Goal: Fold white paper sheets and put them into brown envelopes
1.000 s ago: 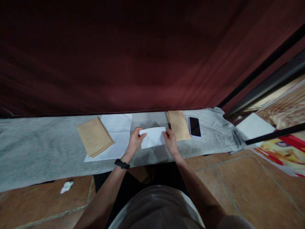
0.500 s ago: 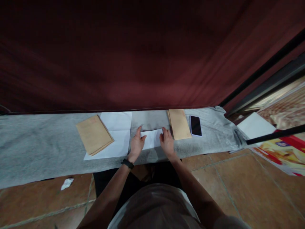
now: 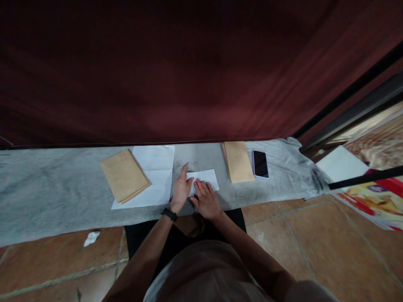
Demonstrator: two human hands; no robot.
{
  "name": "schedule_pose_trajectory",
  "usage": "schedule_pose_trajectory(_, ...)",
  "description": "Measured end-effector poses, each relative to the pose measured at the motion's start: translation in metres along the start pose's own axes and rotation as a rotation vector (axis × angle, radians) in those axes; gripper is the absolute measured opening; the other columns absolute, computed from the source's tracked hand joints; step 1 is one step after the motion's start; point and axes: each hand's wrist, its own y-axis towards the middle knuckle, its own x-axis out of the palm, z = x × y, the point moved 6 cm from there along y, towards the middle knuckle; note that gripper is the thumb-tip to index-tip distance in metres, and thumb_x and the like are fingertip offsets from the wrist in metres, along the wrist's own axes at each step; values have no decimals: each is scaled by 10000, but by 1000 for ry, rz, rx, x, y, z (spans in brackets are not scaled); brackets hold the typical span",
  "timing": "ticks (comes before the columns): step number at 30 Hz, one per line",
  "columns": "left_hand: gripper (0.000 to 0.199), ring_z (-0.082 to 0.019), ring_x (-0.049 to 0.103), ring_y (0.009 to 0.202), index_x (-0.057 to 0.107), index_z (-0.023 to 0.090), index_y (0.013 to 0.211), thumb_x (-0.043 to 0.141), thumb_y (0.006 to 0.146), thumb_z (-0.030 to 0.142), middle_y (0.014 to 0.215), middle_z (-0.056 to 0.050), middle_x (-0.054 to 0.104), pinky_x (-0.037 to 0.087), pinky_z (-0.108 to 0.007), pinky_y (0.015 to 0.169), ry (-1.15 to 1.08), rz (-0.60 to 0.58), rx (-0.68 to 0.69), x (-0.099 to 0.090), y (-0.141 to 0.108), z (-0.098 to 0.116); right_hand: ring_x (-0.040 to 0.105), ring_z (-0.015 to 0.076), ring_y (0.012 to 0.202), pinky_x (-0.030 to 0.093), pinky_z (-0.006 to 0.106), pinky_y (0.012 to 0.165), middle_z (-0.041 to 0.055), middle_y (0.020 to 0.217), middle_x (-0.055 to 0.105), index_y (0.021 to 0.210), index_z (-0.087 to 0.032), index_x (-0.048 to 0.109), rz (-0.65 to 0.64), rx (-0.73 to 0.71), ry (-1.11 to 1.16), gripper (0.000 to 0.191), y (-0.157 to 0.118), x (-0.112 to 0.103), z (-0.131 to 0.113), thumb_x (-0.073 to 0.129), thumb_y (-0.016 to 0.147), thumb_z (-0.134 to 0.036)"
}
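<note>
Head view showed the white paper (image 3: 206, 175) seemingly folded, flat right hand (image 3: 207, 202) atop, left hand (image 3: 180, 190) unclenched, larger sheet (image 3: 159, 182) unfolded.

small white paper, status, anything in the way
Right grip flat on small white paper. Left grip open at its left edge. Brown envelopes, phone apart, to its right.

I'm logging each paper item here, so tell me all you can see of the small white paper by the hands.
The small white paper is a plain, wide rectangle, lying roughly flat on the grey cloth, slightly askew. No print shows; whether it is folded is hard to tell. The right hand lies with its fingers across the near part, hiding some of it. The left hand is at its left end, thumb at the paper's edge.
</note>
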Motion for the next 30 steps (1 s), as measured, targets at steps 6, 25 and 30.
schedule_pose_trajectory(6,672,-308,711,1015,346,166,1547,576,923,262,1172,-133,715,554,-411,887,-49,9,5,1,1,-2,363,263,1489,285,463,1229,135,1600,397,1565,-124,351,12,57,-37,618,-12,-8,29,444,1046,-446)
schedule_pose_trajectory(25,592,-298,660,1113,444,205,1467,635,907,233,1365,-147,562,562,-434,946,132,173,101,-1,-5,7,406,284,1461,259,466,1229,135,1589,411,1564,-91,348,61,147,-129,598,-26,-16,60,382,1066,-421)
schedule_pose_trajectory(30,566,-335,584,1237,483,153,1443,631,902,226,1368,-180,551,521,-460,1012,261,233,171,-4,-9,14,400,279,1466,256,463,1230,128,1601,393,1582,-113,315,60,149,-130,608,-26,-16,59,390,1062,-420)
